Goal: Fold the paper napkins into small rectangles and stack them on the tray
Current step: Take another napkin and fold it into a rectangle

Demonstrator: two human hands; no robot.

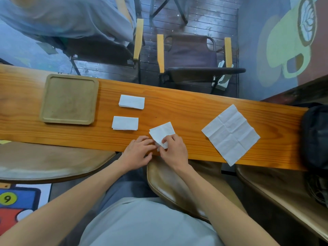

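Café corner with wooden bench table [195,103]

Two folding chairs [191,55] (yellow armrests) are set on a dark plank floor [204,20]; a green cup mural [285,48] is painted on the blue wall [252,23].

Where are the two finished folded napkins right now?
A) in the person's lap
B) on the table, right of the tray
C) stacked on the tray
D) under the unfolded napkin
B: both folded napkins lie apart on the bare table, right of the tray, which holds nothing.
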